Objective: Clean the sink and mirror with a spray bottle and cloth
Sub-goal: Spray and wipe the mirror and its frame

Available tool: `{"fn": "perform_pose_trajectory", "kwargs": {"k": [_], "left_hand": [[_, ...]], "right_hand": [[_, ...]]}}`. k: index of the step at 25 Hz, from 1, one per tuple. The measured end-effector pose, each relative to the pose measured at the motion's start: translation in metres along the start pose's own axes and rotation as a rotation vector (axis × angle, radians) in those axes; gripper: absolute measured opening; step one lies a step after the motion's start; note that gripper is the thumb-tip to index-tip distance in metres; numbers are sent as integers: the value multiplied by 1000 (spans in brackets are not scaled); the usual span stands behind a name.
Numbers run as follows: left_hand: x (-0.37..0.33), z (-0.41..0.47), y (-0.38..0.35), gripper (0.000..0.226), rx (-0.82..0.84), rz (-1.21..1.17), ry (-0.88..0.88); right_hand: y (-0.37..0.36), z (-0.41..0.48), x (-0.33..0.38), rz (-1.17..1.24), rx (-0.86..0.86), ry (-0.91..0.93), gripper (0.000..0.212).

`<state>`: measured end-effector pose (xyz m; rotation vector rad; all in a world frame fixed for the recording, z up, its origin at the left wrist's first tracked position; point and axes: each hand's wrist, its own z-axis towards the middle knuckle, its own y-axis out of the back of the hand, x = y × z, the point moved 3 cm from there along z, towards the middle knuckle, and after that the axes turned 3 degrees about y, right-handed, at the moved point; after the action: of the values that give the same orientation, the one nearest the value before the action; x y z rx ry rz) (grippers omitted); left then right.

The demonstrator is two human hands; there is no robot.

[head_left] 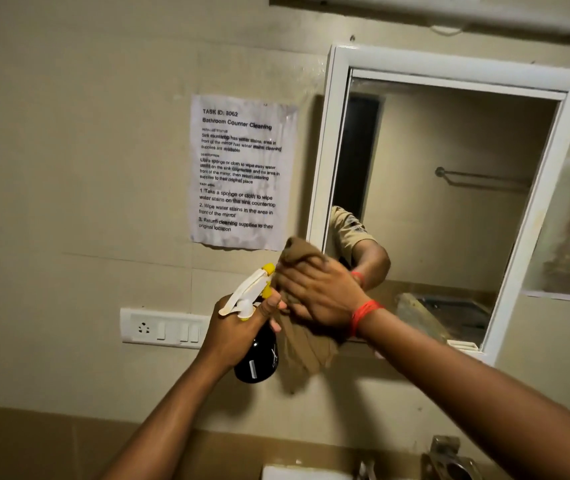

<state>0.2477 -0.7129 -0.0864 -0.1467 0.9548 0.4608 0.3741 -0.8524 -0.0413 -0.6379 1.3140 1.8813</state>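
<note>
My left hand (pixel 238 327) grips a black spray bottle (pixel 257 363) with a white and yellow trigger head, held upright in front of the wall left of the mirror. My right hand (pixel 318 292) is closed on a brown cloth (pixel 306 348), which bunches above my fingers and hangs down below them, right next to the bottle's nozzle. The white-framed mirror (pixel 449 209) is on the wall at the right; my right hand is at its lower left corner. Only a white sliver of the sink (pixel 297 472) shows at the bottom edge.
A printed task sheet (pixel 242 171) is stuck to the wall left of the mirror. A white switch panel (pixel 164 329) sits below it. A metal tap (pixel 366 467) and a metal holder (pixel 449 460) show at the bottom right. A shelf or light fitting (pixel 415 8) runs above the mirror.
</note>
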Motion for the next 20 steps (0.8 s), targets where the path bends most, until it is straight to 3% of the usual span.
{"fn": "perform_pose_trajectory", "kwargs": {"k": [4,10,13,15,17,20], "left_hand": [[-17,15,2,41,8,-8,-44],[-29,27,6,32,-3,-36,-106],[-30,30,7,37,0,-38,-118],[-31,30,6,28,-1,-48,-117],[-33,30,4,17,-2,-61,-122],[-28,26,3,18,-5,-46,-108]], "right_hand": [[79,52,-109,-196,-181,-197,66],[153,97,-206,-220,-239,-450,81],[155,101,-207,-119,-311,-613,88],[146,97,-194,-64,-354,-686,93],[132,87,-174,-27,-378,-715,94],[96,62,-122,18,-351,-735,93]]}}
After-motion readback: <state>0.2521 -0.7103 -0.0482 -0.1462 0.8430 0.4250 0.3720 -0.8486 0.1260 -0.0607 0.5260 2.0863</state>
